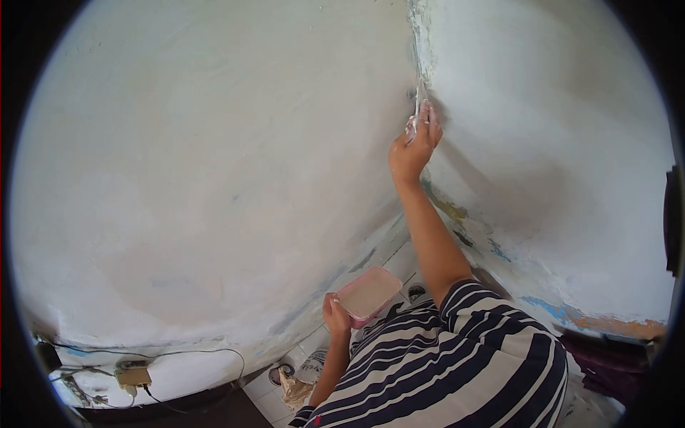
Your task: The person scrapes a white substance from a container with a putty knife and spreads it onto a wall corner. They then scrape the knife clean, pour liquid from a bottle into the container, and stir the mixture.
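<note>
My right hand (414,146), smeared with white, reaches up to the corner where two walls meet. Its fingers are closed around a thin putty knife (420,98), whose blade lies against the corner line; the handle is mostly hidden by the hand. Lower down, my left hand (335,315) grips the near left edge of a pink rectangular tub (343,294). Pale, smooth putty (371,294) fills much of the tub, which is held in front of my body. Rough, flaking patches (421,43) run along the corner above the knife.
A socket box (133,376) with plugs and loose cables hangs at the lower left wall. White floor tiles (275,406) and a dark surface (207,414) lie below. Dark purple cloth (610,371) is at the lower right. Blue and orange peeling paint (571,314) marks the right wall's base.
</note>
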Tool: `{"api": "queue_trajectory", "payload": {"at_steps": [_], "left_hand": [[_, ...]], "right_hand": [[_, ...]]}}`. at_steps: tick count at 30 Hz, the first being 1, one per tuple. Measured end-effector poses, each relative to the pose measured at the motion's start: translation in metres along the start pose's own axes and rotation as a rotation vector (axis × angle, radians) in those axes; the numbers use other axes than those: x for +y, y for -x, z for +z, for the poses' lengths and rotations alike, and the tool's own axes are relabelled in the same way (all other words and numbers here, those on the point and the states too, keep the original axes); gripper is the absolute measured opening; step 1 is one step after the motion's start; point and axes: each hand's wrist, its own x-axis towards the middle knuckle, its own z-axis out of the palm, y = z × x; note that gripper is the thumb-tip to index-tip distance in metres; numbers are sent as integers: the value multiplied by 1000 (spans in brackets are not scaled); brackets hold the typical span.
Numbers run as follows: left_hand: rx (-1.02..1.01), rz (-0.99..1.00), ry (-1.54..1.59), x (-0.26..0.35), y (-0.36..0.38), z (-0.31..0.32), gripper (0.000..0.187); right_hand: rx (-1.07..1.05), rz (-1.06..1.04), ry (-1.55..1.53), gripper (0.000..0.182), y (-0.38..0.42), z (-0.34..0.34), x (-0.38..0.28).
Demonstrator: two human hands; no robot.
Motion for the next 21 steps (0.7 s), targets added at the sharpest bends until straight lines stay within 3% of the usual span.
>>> {"api": "queue_trajectory", "payload": {"at_steps": [9,16,18,19,21], "left_hand": [[34,-13,-15,-7,-18,-30,24],[5,-11,-59,-10,-27,-32,25],[-14,-22,-60,-7,-28,-31,25],[-21,-31,-56,-4,-31,-28,25],[-21,-24,-63,-7,-36,-27,25]], "right_hand": [[-47,34,-38,53,7,29,-3],[-203,42,-11,59,10,2,-1],[-210,129,-136,61,16,-6,-6],[-207,127,-139,61,9,-5,-8],[35,-18,-63,63,-8,-7,-9]]}}
